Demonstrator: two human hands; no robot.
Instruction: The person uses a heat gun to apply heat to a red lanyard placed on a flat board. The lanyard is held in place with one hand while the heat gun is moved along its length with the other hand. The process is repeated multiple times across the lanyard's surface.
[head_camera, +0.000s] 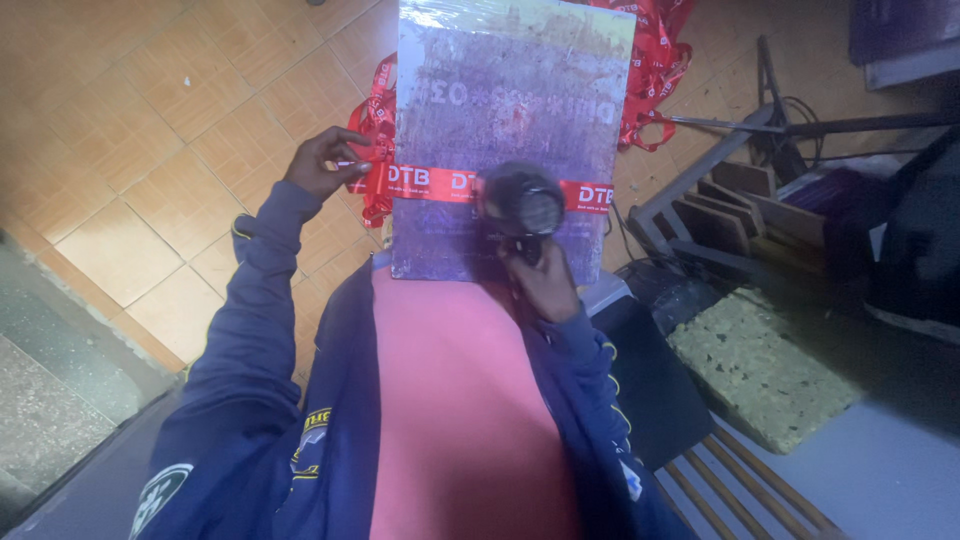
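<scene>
A purple-stained rectangular board (510, 110) lies in front of me, reaching from my lap outward. A red ribbon with white lettering (430, 181) is stretched across it. My left hand (322, 162) pinches the ribbon's end at the board's left edge. My right hand (540, 280) grips a dark handheld blower (520, 205), its round nozzle hovering over the ribbon near the board's middle. I wear a navy jacket over a pink shirt (460, 400).
A heap of red ribbons (655, 60) lies on the tan tiled floor (150, 130) behind the board. At right are a yellow-green foam block (765, 365), a metal stand (760, 120), wooden frames (735, 215) and a slatted bench (735, 490).
</scene>
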